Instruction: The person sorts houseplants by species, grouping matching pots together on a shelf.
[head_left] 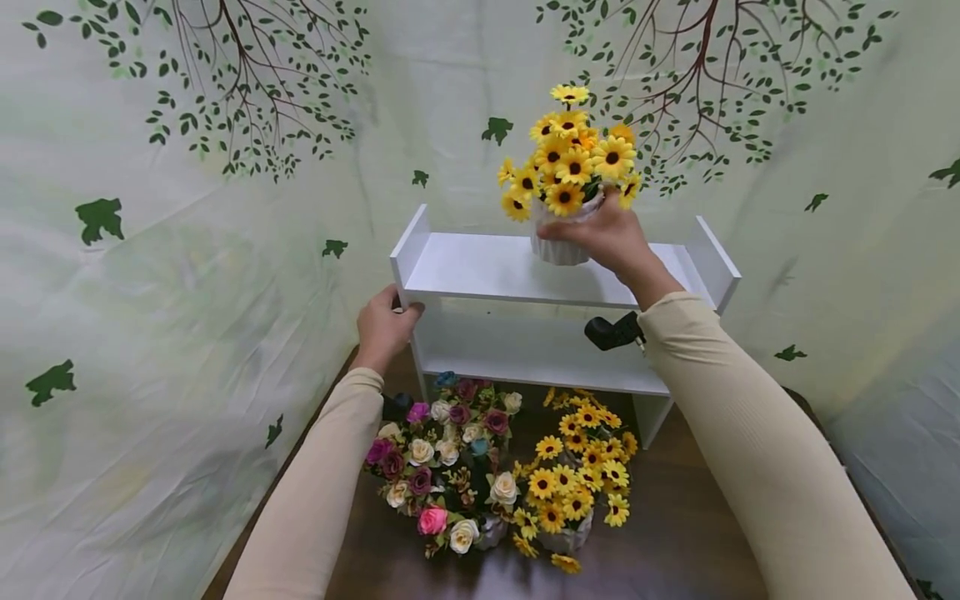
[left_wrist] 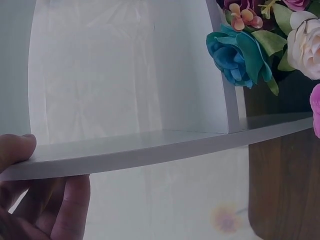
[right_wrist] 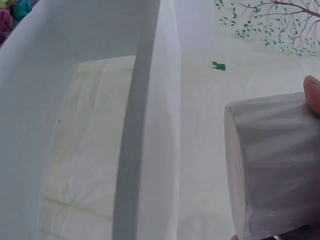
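My right hand [head_left: 611, 237] grips a white ribbed flower pot [head_left: 558, 246] full of yellow daisy-like flowers [head_left: 573, 167]. In the right wrist view the pot [right_wrist: 277, 165] appears raised off the top board, its base exposed. With my left hand [head_left: 386, 327] I hold the left side panel of a white two-tier shelf [head_left: 480, 262]. In the left wrist view the thumb [left_wrist: 17, 150] lies on one face of the panel [left_wrist: 150, 155] and the fingers [left_wrist: 72, 205] on the other.
Below the shelf's front, potted roses [head_left: 447, 454] in mixed colours and more potted yellow flowers [head_left: 581, 483] stand on a dark wooden table [head_left: 697, 508]. A pale cloth backdrop [head_left: 247, 275] with printed leaves hangs behind. A black device [head_left: 611, 332] is by my right wrist.
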